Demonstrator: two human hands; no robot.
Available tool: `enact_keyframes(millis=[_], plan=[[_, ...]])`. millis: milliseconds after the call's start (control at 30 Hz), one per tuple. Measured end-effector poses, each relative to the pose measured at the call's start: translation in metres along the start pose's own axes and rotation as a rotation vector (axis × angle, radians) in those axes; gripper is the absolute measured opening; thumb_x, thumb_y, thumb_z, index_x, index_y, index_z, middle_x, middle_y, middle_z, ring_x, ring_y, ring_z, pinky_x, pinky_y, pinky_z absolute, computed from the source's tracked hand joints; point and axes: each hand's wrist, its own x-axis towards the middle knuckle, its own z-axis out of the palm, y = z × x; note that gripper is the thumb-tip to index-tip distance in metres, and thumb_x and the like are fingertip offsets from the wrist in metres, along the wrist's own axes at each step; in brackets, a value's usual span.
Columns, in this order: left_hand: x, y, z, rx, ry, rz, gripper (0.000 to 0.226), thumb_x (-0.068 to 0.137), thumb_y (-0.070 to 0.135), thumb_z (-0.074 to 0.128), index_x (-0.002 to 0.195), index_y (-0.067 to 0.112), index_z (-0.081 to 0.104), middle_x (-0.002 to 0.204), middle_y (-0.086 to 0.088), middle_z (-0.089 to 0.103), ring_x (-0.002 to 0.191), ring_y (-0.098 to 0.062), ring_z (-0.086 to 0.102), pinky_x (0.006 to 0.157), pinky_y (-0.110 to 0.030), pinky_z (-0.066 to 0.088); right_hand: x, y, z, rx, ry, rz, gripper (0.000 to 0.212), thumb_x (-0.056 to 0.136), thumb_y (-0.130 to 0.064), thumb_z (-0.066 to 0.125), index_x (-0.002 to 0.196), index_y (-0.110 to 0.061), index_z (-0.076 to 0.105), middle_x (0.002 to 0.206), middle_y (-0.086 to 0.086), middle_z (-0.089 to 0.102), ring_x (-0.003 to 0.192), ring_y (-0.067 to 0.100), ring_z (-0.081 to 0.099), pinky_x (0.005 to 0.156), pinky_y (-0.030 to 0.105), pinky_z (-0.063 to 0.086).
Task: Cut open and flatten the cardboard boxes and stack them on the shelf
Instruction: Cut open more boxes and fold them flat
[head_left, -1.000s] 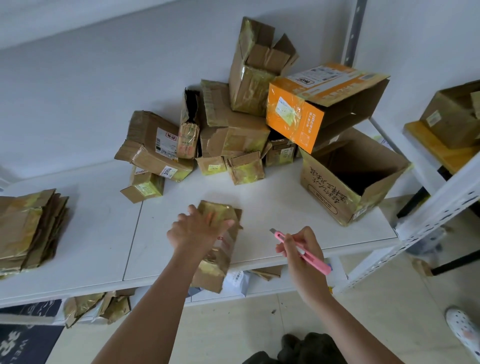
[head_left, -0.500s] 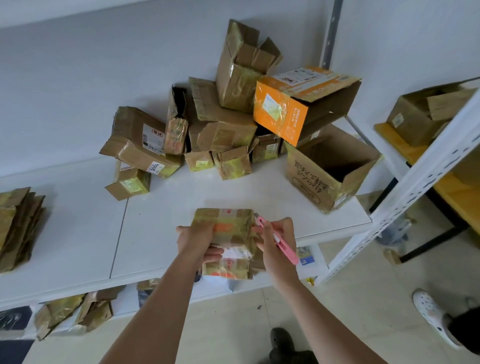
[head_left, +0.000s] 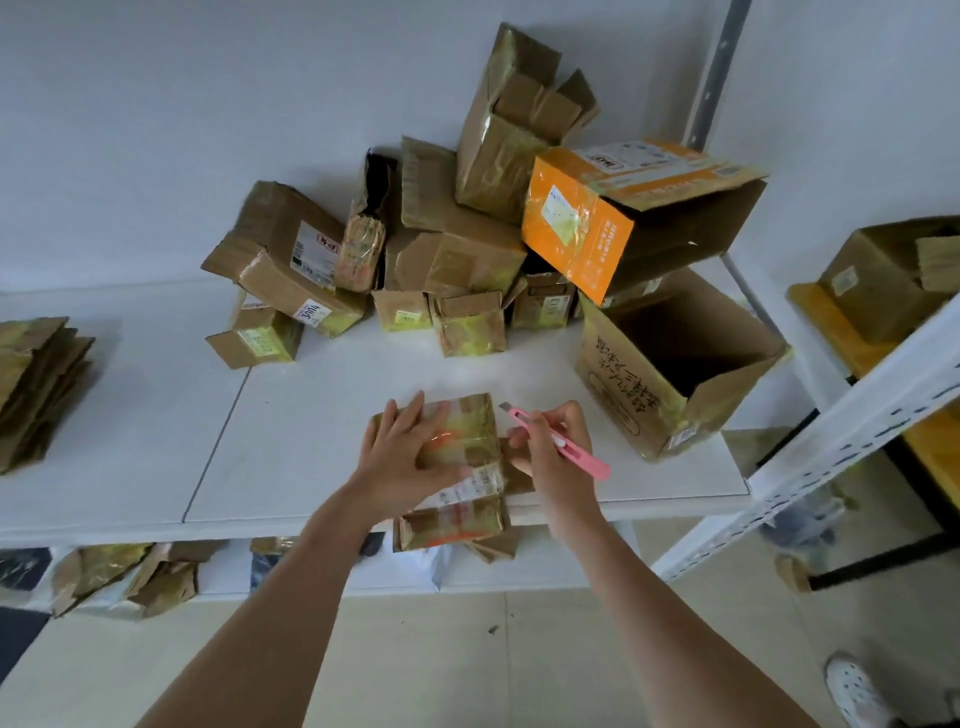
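Head view: my left hand (head_left: 402, 457) presses flat, fingers spread, on the taped brown cardboard box (head_left: 457, 467) overhanging the white shelf (head_left: 156, 441) front edge. Right hand (head_left: 553, 457) just beside its right side, gripping the pink utility knife (head_left: 556, 441).

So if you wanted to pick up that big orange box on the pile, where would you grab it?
Probably by the rim of its open mouth, coming from the right: the orange box lies tilted on its side atop the pile, its opening facing right with a flap raised. A hand could hook over that edge. Its taped left face offers no grip.
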Motion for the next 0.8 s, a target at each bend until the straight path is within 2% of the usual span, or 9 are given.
enact_keyframes(millis=[133, 367, 467, 533, 600, 733, 800], plan=[[-0.001, -0.004, 0.003, -0.226, 0.113, -0.003, 0.083, 0.081, 0.043, 0.075, 0.150, 0.041, 0.028, 0.162, 0.016, 0.003, 0.148, -0.009, -0.016, 0.109, -0.023, -0.015, 0.009, -0.003, -0.004, -0.019, -0.135, -0.009, 0.019, 0.099, -0.013, 0.054, 0.085, -0.012, 0.043, 0.068, 0.002, 0.062, 0.073, 0.023, 0.061, 0.078, 0.070, 0.049], [0.003, -0.006, 0.000, -0.243, 0.047, -0.043, 0.078, 0.089, 0.024, 0.070, 0.150, 0.043, 0.025, 0.162, 0.019, -0.001, 0.148, -0.011, -0.019, 0.117, -0.035, -0.013, 0.022, 0.000, -0.002, -0.109, -0.185, -0.088, 0.021, 0.101, -0.013, 0.052, 0.083, -0.015, 0.041, 0.067, 0.001, 0.063, 0.073, 0.024, 0.062, 0.073, 0.069, 0.050], [0.004, -0.005, 0.003, -0.212, 0.055, -0.037, 0.077, 0.091, 0.021, 0.068, 0.151, 0.042, 0.023, 0.161, 0.019, -0.002, 0.148, -0.012, -0.019, 0.116, -0.035, -0.014, 0.025, 0.001, -0.001, -0.214, -0.197, -0.174, 0.020, 0.101, -0.012, 0.051, 0.083, -0.014, 0.042, 0.068, 0.004, 0.062, 0.070, 0.022, 0.062, 0.069, 0.054, 0.055], [0.005, -0.004, 0.003, -0.194, 0.056, -0.030, 0.077, 0.092, 0.022, 0.067, 0.152, 0.041, 0.021, 0.161, 0.018, -0.003, 0.148, -0.013, -0.019, 0.116, -0.034, -0.014, 0.026, 0.000, -0.001, -0.270, -0.233, -0.210, 0.020, 0.100, -0.009, 0.050, 0.082, -0.011, 0.042, 0.066, 0.002, 0.060, 0.065, 0.016, 0.061, 0.063, 0.044, 0.052], [0.006, -0.005, 0.004, -0.178, 0.055, -0.035, 0.077, 0.092, 0.023, 0.066, 0.152, 0.041, 0.020, 0.161, 0.018, -0.004, 0.148, -0.014, -0.020, 0.116, -0.034, -0.015, 0.027, -0.002, -0.003, -0.290, -0.259, -0.221, 0.021, 0.100, -0.007, 0.050, 0.081, -0.008, 0.041, 0.065, 0.003, 0.058, 0.062, 0.014, 0.058, 0.060, 0.040, 0.049], [0.004, -0.003, 0.006, -0.160, 0.056, -0.054, 0.077, 0.093, 0.024, 0.065, 0.152, 0.042, 0.019, 0.162, 0.018, -0.006, 0.148, -0.015, -0.020, 0.117, -0.036, -0.013, 0.017, -0.007, -0.011, -0.301, -0.303, -0.232, 0.022, 0.100, -0.007, 0.050, 0.082, -0.001, 0.039, 0.072, 0.027, 0.052, 0.065, 0.038, 0.054, 0.060, 0.055, 0.047], [0.004, -0.003, 0.005, -0.158, 0.060, -0.062, 0.078, 0.093, 0.024, 0.065, 0.152, 0.043, 0.018, 0.162, 0.018, -0.006, 0.148, -0.015, -0.020, 0.118, -0.037, -0.012, 0.010, -0.009, -0.015, -0.292, -0.331, -0.217, 0.021, 0.100, -0.004, 0.049, 0.082, -0.001, 0.038, 0.073, 0.030, 0.049, 0.065, 0.038, 0.054, 0.064, 0.061, 0.048]])
